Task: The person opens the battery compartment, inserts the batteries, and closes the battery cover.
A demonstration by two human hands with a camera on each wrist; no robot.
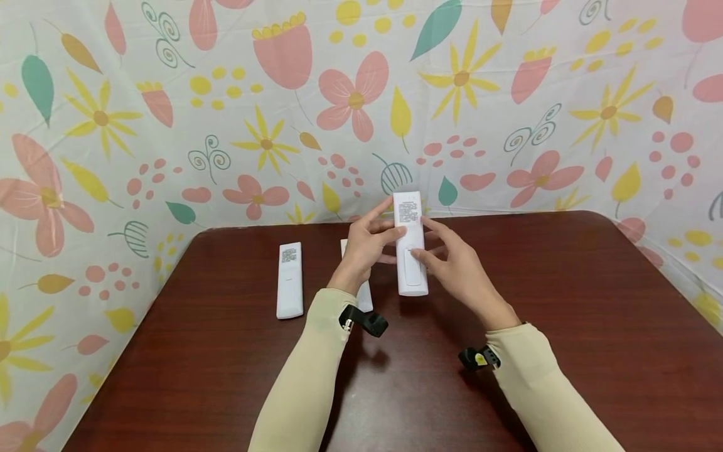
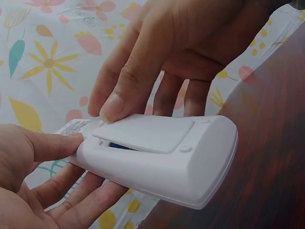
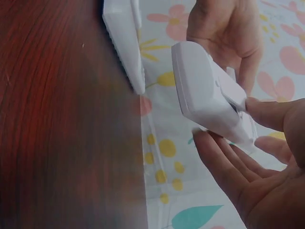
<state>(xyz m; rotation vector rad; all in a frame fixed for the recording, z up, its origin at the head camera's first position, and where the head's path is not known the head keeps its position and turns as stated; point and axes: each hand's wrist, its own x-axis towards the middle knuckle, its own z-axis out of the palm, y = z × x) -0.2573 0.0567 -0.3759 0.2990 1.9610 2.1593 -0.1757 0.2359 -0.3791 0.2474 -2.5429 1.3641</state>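
Note:
A white remote control is held up above the table, its back with the printed label facing up. My left hand grips it from the left side, thumb on the back near the label and fingers underneath. From the other side, my right hand pinches it, thumb at the label-side end of the battery cover. That end of the cover is raised, and a strip of dark blue shows in the gap beneath. In the right wrist view the right fingers lie under the remote.
Another white remote lies label-up on the dark wooden table to the left. A third white remote lies partly hidden behind my left hand and wrist. A flower-patterned cloth hangs behind the table.

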